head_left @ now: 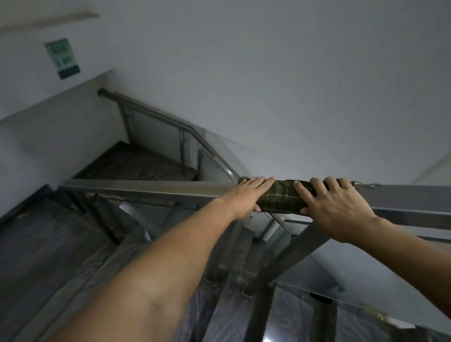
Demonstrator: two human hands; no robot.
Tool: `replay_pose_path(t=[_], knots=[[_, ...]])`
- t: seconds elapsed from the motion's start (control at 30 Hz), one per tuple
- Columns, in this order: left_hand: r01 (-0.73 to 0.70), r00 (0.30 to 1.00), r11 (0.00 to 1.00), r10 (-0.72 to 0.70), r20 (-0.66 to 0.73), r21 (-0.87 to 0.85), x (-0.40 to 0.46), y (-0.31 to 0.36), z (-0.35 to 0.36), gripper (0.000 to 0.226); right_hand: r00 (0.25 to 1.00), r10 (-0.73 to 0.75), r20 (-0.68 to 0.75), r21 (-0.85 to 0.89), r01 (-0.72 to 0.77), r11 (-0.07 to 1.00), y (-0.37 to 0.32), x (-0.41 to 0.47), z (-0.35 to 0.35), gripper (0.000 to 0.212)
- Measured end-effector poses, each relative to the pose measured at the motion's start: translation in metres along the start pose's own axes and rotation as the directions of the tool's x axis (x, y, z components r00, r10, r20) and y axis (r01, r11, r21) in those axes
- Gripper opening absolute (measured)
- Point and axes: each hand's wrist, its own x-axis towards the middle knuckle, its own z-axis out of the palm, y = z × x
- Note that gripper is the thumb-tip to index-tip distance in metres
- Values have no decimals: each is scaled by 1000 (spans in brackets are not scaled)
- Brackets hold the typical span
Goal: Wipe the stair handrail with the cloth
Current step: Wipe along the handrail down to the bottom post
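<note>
- Head view looks down a dim stairwell, with the metal handrail running across the middle, from its left end by the lower flight toward the right edge of the frame.
- A green checked cloth is draped over the top of the rail near its bend, where a second rail climbs away toward the far wall.
- The left hand lies flat on the cloth's left end, fingers stretched along the rail, thumb tucked under the near edge.
- The right hand presses the cloth's right end, fingers curled over the top, thumb on the near face; both hands pin the cloth to the rail rather than holding it in a fist.
- Loose threads trail off the cloth just beyond the right fingers.
- I judge the wiping under way: long stretches of rail lie to either side of the cloth, and I cannot tell which are already clean.
- The upper rail looks untouched, though it is too dark to be sure.
</note>
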Motion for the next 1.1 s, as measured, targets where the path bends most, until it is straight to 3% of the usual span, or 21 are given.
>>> replay_pose_path(t=[0.27,0.7,1.1], knots=[[102,995,994,-102,23,-34,-21,-161,24,89,999,-42,-4,59,42,997,-115,116,-1,63],[132,991,986,-132,6,-107,-52,-437,69,86,993,-114,37,140,108,984,-307,312,-6,62],[136,989,982,-142,-41,-132,-81,-645,99,81,993,-120,22,156,115,981,-459,463,-6,62]])
